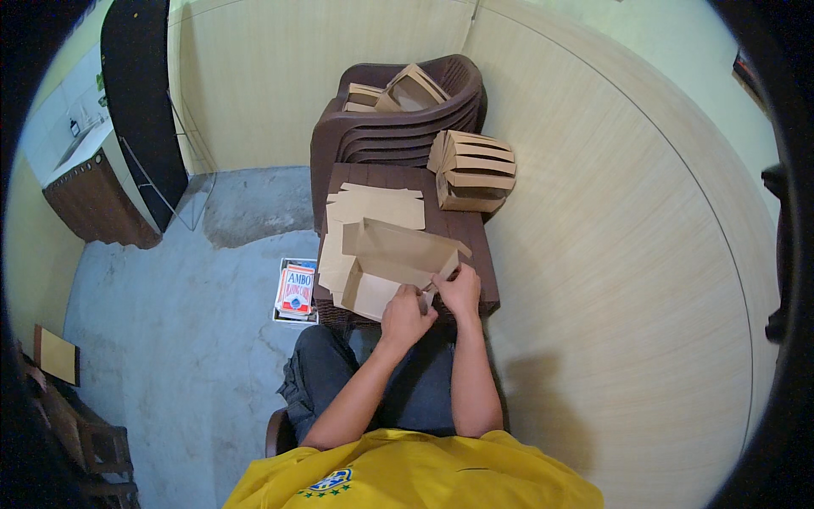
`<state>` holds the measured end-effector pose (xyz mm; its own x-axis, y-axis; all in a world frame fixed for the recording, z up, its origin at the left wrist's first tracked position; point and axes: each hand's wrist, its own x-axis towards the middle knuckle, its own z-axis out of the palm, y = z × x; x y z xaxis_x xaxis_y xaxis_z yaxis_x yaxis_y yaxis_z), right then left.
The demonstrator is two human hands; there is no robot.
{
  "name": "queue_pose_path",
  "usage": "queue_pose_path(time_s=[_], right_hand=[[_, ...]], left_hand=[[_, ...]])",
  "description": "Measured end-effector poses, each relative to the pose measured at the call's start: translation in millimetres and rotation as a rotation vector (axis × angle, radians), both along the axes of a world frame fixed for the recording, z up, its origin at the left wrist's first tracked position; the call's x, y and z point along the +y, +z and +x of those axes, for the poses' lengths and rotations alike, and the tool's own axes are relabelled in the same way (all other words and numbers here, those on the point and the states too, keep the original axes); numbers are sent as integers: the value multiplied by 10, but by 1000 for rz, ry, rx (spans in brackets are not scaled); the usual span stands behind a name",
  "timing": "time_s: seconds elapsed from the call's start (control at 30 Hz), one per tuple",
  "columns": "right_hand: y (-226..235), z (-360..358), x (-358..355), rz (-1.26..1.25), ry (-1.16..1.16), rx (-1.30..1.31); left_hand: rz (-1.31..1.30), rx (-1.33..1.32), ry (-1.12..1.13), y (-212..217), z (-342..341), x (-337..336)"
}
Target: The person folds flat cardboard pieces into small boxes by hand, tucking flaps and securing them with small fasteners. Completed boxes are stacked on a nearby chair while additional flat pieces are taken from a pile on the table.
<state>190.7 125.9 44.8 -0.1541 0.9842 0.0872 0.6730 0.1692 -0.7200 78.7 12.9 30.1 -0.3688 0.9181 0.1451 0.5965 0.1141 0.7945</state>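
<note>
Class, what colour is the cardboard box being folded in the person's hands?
Plain light brown; the box shows best in the head view.

A stack of brown plastic chairs [398, 119] stands at twelve o'clock against the pale wood-look wall [593, 212], with a few folded brown boxes [405, 89] on its seat. At one o'clock from the low brown table [475, 242], a row of finished boxes [472, 170] leans together. At nine o'clock, a red and blue pack [295, 290] lies on the grey concrete floor [170, 314]. A dark cabinet [140, 93] rises at ten o'clock, a brown counter [93, 199] beside it.
</note>
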Motion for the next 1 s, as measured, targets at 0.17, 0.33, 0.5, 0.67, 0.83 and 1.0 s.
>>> queue_pose_path(time_s=[0.17,0.33,0.5,0.67,0.83,1.0], right_hand=[[-185,169,-54,-23,177,195],[-422,176,-133,-192,164,520],[-419,99,-187,-270,51,486],[-306,113,-214,-402,9,624],[-258,75,-232,-542,-53,851],[-329,28,-231,-557,-110,919]], left_hand=[[-34,-164,40,-17,-143,193],[18,-138,-102,-55,-276,379],[-98,-69,-36,-93,-255,532],[-185,-293,-29,-245,-389,618],[-194,-802,-122,-371,-540,618],[-214,-851,-104,-260,-546,591]])
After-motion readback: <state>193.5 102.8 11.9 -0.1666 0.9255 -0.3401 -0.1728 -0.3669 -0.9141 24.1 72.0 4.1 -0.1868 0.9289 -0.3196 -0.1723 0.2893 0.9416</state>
